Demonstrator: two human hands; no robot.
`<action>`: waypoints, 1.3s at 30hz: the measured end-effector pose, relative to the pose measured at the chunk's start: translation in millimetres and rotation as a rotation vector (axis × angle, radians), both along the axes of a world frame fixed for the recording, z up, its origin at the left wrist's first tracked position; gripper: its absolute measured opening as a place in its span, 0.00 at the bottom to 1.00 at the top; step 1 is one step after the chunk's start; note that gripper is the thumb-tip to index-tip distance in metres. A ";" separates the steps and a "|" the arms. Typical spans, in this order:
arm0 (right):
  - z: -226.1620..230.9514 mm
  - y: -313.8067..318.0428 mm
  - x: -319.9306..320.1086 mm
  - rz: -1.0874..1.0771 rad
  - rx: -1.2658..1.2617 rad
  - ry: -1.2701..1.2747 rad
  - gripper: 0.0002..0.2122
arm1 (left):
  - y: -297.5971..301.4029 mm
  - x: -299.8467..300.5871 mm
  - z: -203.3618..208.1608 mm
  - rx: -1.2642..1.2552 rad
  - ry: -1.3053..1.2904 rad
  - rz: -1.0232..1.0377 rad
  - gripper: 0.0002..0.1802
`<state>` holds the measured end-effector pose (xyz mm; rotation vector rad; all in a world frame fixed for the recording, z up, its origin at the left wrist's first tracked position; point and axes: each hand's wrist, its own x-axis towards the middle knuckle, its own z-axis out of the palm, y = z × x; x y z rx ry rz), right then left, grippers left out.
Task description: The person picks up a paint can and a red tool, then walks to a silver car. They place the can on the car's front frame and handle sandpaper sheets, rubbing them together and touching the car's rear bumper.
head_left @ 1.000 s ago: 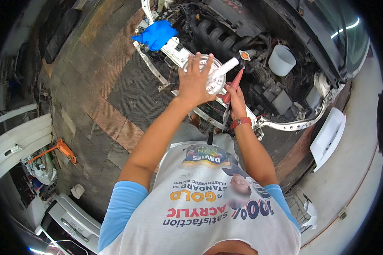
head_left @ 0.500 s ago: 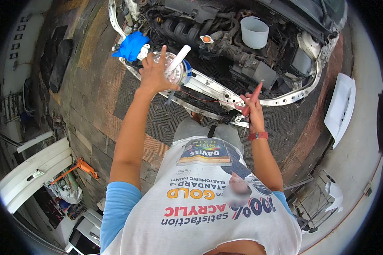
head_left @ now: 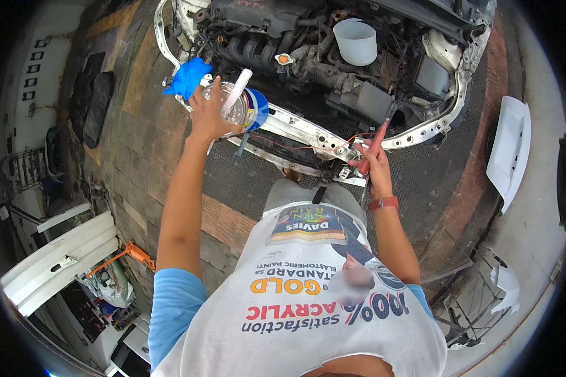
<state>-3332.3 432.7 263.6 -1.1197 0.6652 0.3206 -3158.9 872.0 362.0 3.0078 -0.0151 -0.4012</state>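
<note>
Can (head_left: 249,110) is at the white bar's (head_left: 302,124) left end, left hand (head_left: 207,119) holding it, fingers wide; right hand (head_left: 377,167) grips a red tool (head_left: 378,139).

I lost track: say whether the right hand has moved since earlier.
Yes, rightward: the right hand, roughly below the orange cap earlier, now sits below and well right of it.

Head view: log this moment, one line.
left hand: on can | right hand: holds red tapered tool | blue bundle: beside can | white tub: in engine bay
</note>
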 end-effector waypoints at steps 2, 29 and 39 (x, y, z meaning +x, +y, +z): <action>1.1 2.7 5.9 -0.001 0.001 -0.056 0.24 | -2.0 -1.7 -2.0 -0.001 0.002 0.015 0.89; 89.4 212.4 17.6 0.143 0.035 -0.266 0.14 | 5.6 11.5 43.2 -0.423 0.210 0.002 0.95; 92.5 317.4 12.8 -0.007 -0.155 -0.353 0.21 | -4.7 -28.5 48.2 -0.590 0.186 0.185 0.95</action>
